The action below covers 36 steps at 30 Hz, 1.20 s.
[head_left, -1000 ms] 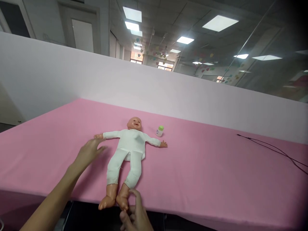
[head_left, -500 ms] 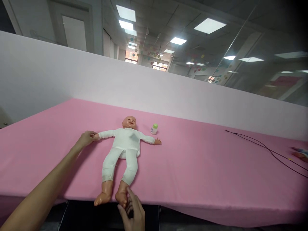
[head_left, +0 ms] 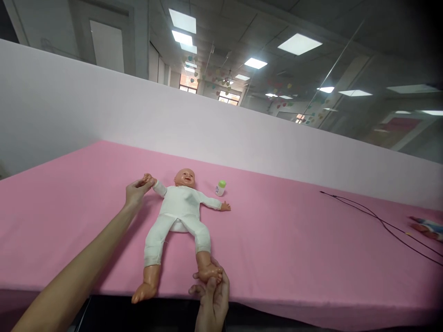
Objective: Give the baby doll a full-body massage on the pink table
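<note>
A baby doll (head_left: 180, 201) in a white top and trousers lies on its back on the pink cloth. My left hand (head_left: 137, 190) pinches the doll's hand at the left, and that arm is bent upward beside the head. At the front, my right hand (head_left: 213, 295) grips the doll's foot (head_left: 208, 272) on the right side, thumb against the toes. The doll's other foot (head_left: 146, 291) rests at the cloth's front edge, untouched. Its other arm lies stretched out to the right.
A small bottle (head_left: 220, 188) with a green cap stands right of the doll's head. Black cables (head_left: 377, 216) and a colourful item (head_left: 429, 228) lie at the far right of the pink table (head_left: 284, 249). A white partition (head_left: 242, 133) runs behind.
My left hand has raised and bent the doll's arm towards its head. My right hand has closed on the doll's foot and moved that leg outward to the right.
</note>
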Tool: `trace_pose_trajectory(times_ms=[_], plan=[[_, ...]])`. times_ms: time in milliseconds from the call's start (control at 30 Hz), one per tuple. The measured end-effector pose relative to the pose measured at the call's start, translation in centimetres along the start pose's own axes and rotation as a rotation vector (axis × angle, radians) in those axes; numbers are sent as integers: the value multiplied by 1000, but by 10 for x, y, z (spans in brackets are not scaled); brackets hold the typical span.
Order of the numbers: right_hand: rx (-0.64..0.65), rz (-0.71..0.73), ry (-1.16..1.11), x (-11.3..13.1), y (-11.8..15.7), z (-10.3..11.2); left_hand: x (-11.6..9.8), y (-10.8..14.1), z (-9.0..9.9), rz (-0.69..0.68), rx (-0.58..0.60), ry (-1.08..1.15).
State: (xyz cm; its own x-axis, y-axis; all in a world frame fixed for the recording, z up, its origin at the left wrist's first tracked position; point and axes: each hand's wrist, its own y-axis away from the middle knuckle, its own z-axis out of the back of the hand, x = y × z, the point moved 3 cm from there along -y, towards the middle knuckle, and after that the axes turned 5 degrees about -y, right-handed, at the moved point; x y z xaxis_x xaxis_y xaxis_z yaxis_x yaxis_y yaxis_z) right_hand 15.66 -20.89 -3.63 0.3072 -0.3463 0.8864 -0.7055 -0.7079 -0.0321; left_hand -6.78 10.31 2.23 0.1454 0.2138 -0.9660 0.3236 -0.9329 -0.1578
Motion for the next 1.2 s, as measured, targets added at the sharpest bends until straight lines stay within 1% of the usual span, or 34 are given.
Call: trace_pose_trajectory(times_ms=[133,200,233,300,367,433,500,567,633,700,767,833,867,933,1000,1033,1067,1133,1200], plan=[[-45,37,-58,14,-21,-10,-9,6,-22,-35,30,14],[-31,60,-22,27,-36,-14,-14,10,-31,-74,35,22],[2,70,4,36,-44,-17,-17,11,-35,-91,36,27],[131,78,75,56,-63,-29,-20,14,-42,-118,29,35],[318,66,175,74,-83,-48,-21,16,-49,-143,21,35],[496,44,286,83,-103,-70,-20,20,-56,-166,32,17],[612,36,374,79,-121,-92,-13,25,-65,-166,90,-18],[667,50,437,64,-135,-112,-3,32,-74,-150,209,-84],[689,74,483,44,-144,-127,8,38,-81,-133,311,-167],[689,95,508,30,-147,-139,17,40,-81,-105,352,-207],[668,113,499,29,-146,-143,21,37,-77,-61,367,-163],[646,111,480,43,-141,-138,19,31,-70,-34,359,-75],[633,102,479,53,-137,-130,17,26,-65,-31,324,-29],[606,69,502,76,-125,-106,13,16,-51,0,187,72],[558,41,537,92,-108,-71,13,5,-36,104,0,182],[541,25,546,96,-98,-53,16,1,-29,180,-96,230],[507,24,543,96,-87,-35,19,-3,-22,259,-185,269],[426,37,524,86,-66,-4,26,-8,-11,391,-327,313],[347,51,499,67,-46,15,30,-12,-5,464,-402,344]])
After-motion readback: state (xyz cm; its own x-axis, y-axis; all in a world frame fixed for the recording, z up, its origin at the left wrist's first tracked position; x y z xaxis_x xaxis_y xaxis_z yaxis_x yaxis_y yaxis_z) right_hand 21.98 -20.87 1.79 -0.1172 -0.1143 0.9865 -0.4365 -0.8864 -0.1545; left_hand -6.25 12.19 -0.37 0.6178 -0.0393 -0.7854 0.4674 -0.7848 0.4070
